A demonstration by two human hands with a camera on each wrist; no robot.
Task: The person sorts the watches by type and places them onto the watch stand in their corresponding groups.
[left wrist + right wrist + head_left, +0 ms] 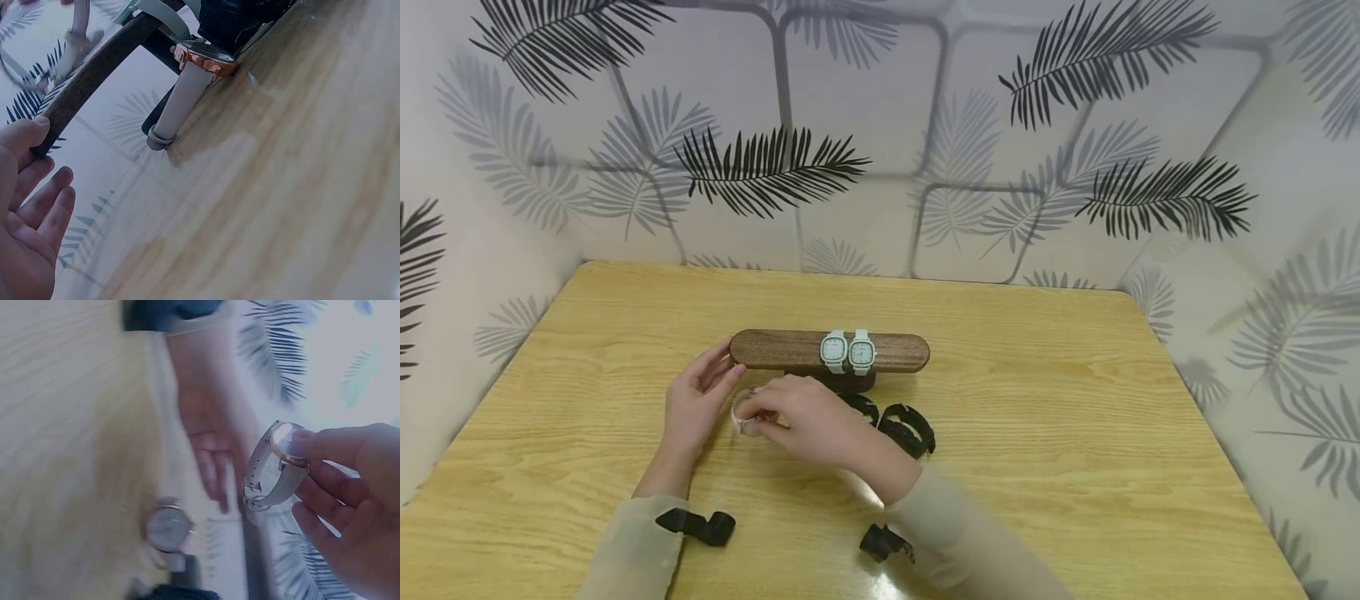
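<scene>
From where I stand, the right hand [812, 421] pinches a rose-gold watch with a pale strap [289, 486] between thumb and fingers, just in front of the left end of the wooden watch stand [782, 350], while the left hand [692, 404] grips that same end by thumb and fingers. The watch's strap loop looks closed, so a slack pinch could let it slip and drop on its face. The bar rests on a central dark base [857, 382], so too much weight at one end might tip it and send the two mint-green square watches [862, 355], right of the bar's middle, sliding. The right forearm also slants close to the black watches [898, 440] in front of the base, and a careless elbow could sweep them; a second rose-gold watch [167, 529], beside the base, risks the same knock. All this sits on a pale wood-grain worktop [1060, 417], roughly midway between its left and right edges, with glare toward the near side. Its far corners are rounded, and beyond the far edge rises wallpaper [865, 100] printed with black and grey palm fronds over rounded grey outlines
</scene>
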